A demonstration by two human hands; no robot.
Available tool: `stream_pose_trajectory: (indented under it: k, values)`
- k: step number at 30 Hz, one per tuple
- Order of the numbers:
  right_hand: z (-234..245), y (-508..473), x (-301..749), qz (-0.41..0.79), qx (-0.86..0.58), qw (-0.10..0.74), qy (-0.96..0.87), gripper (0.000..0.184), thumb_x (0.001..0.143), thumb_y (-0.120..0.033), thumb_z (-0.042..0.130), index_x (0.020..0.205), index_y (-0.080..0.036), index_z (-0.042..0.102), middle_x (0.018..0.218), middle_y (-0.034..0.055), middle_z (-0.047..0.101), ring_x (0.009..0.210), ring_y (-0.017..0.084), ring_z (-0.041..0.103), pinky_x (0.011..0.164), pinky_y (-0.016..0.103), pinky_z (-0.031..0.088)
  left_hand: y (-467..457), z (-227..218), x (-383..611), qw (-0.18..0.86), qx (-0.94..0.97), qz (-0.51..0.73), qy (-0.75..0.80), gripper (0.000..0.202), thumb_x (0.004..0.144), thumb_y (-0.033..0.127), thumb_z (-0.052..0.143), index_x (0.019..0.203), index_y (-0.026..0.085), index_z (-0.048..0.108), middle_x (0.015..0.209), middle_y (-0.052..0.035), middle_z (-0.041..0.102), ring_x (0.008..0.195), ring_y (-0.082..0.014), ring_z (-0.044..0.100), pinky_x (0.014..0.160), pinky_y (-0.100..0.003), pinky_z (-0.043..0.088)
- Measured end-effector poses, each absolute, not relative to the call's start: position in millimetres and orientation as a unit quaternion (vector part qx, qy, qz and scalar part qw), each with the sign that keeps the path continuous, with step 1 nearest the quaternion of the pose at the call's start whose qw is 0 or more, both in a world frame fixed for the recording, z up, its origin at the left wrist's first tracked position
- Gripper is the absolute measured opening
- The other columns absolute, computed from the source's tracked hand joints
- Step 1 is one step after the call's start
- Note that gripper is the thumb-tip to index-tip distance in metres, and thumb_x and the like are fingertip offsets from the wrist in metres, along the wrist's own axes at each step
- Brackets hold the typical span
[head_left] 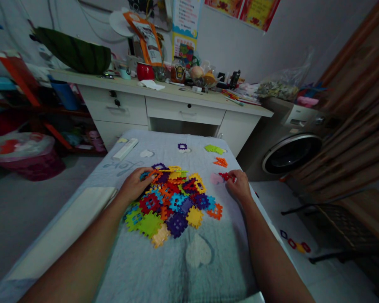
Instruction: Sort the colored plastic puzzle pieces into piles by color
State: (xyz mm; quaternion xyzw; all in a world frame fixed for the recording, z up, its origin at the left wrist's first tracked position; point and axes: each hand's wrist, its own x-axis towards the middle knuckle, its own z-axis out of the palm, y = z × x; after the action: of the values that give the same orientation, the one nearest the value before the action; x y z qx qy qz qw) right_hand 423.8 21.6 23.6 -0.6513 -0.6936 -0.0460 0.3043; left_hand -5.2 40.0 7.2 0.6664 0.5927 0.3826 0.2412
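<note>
A pile of colourful plastic interlocking toy blocks (177, 225), notched at the edges, lies in the middle of the cloth-covered table (145, 269). At the pile's far left edge is my left hand (135, 184). Its thumb and fingers close on an orange block (156, 174), with a blue piece showing between them. My right hand (239, 186) rests right of the pile, fingers pinched on a red block (224, 176). Just beyond it lie an orange block (220, 161) and a light green block (214, 148). Farther back, a purple square block (182, 146) sits alone.
A white strip-shaped object (125, 150) lies at the table's far left. Behind stands a white desk (120, 110) crowded with jars and a watermelon piece (74, 52). To the right are a washing machine (271, 139), a stool (344, 227) and several blocks on the floor (331, 280).
</note>
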Motion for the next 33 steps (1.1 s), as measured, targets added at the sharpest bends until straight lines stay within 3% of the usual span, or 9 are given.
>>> stream_pose_trajectory:
  k: [3, 6, 9, 13, 23, 29, 33]
  values:
    - [21, 21, 424, -0.066, -0.678, 0.296, -0.67, 0.033, 0.073, -0.017, 0.053, 0.103, -0.015, 0.067, 0.108, 0.0137, 0.066, 0.104, 0.028, 0.056, 0.096, 0.042, 0.041, 40, 8, -4, 0.247, 0.667, 0.381, 0.591, 0.05, 0.075, 0.057, 0.055, 0.105, 0.019, 0.066, 0.115, -0.0091, 0.067, 0.107, -0.0272, 0.062, 0.102, -0.042, 0.044]
    - [15, 21, 426, -0.041, -0.701, 0.25, -0.666, 0.051, 0.075, -0.02, 0.055, 0.126, -0.015, 0.058, 0.128, 0.015, 0.06, 0.119, 0.031, 0.052, 0.103, 0.046, 0.037, 39, 10, -4, 0.242, 0.667, 0.383, 0.591, 0.05, 0.074, 0.058, 0.056, 0.105, 0.02, 0.067, 0.115, -0.0088, 0.068, 0.107, -0.0274, 0.062, 0.102, -0.042, 0.045]
    - [10, 22, 427, 0.006, -0.719, 0.208, -0.663, 0.055, 0.08, -0.024, 0.055, 0.134, -0.016, 0.052, 0.133, 0.015, 0.058, 0.124, 0.031, 0.05, 0.105, 0.048, 0.037, 39, 10, -4, 0.241, 0.669, 0.381, 0.591, 0.048, 0.074, 0.057, 0.057, 0.104, 0.021, 0.067, 0.114, -0.0079, 0.068, 0.108, -0.0275, 0.062, 0.101, -0.041, 0.045]
    - [9, 23, 426, 0.033, -0.718, 0.206, -0.664, 0.058, 0.081, -0.028, 0.057, 0.138, -0.017, 0.048, 0.137, 0.0138, 0.056, 0.125, 0.03, 0.051, 0.106, 0.047, 0.037, 41, 7, -5, 0.246, 0.671, 0.377, 0.59, 0.05, 0.074, 0.057, 0.056, 0.106, 0.02, 0.066, 0.116, -0.009, 0.067, 0.111, -0.0279, 0.06, 0.103, -0.041, 0.043]
    - [17, 35, 435, 0.058, -0.694, 0.176, -0.696, 0.062, 0.071, -0.017, 0.061, 0.133, -0.021, 0.053, 0.134, 0.0104, 0.059, 0.121, 0.027, 0.055, 0.103, 0.042, 0.041, 40, 6, -6, 0.246, 0.672, 0.373, 0.591, 0.05, 0.076, 0.056, 0.056, 0.109, 0.021, 0.065, 0.119, -0.0091, 0.067, 0.112, -0.028, 0.06, 0.104, -0.042, 0.043]
    - [35, 79, 432, 0.046, -0.726, 0.173, -0.664, 0.052, 0.08, -0.025, 0.058, 0.132, -0.021, 0.055, 0.138, 0.0112, 0.056, 0.126, 0.03, 0.051, 0.103, 0.043, 0.041, 39, 8, -5, 0.246, 0.672, 0.376, 0.589, 0.049, 0.075, 0.057, 0.057, 0.107, 0.021, 0.066, 0.117, -0.0087, 0.068, 0.111, -0.0278, 0.061, 0.103, -0.041, 0.044]
    - [35, 111, 430, 0.05, -0.738, 0.133, -0.659, 0.058, 0.08, -0.025, 0.062, 0.136, -0.018, 0.05, 0.14, 0.0151, 0.054, 0.121, 0.032, 0.054, 0.098, 0.043, 0.044, 39, 9, -5, 0.243, 0.669, 0.382, 0.589, 0.047, 0.074, 0.056, 0.058, 0.105, 0.021, 0.066, 0.116, -0.0081, 0.068, 0.11, -0.0275, 0.061, 0.103, -0.041, 0.044]
